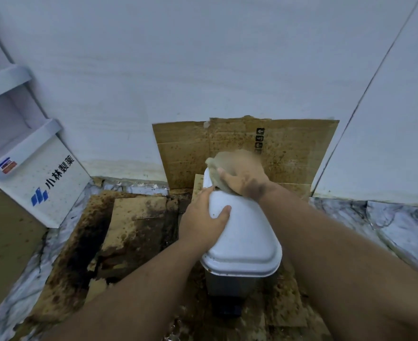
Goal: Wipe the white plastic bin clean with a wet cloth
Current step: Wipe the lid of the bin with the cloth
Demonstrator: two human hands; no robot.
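OK, head view: white plastic pedal bin with a domed lid (242, 232) stands centre-low in the frame on stained brown cardboard sheets (129, 217) over a marbled floor (399, 225). Left hand (204, 217) lies on the lid's left edge, fingers straight over the far side, thumb spread onto the lid top. Right hand (242, 180), blurred, presses a beige cloth (221, 166) onto the lid's far end; fingers look laid flat over the cloth, can't tell exact grip. Spotted cardboard panel (289, 148) leans on the white wall (203, 70) behind the bin. White printed display stand (43, 183) at left of frame.
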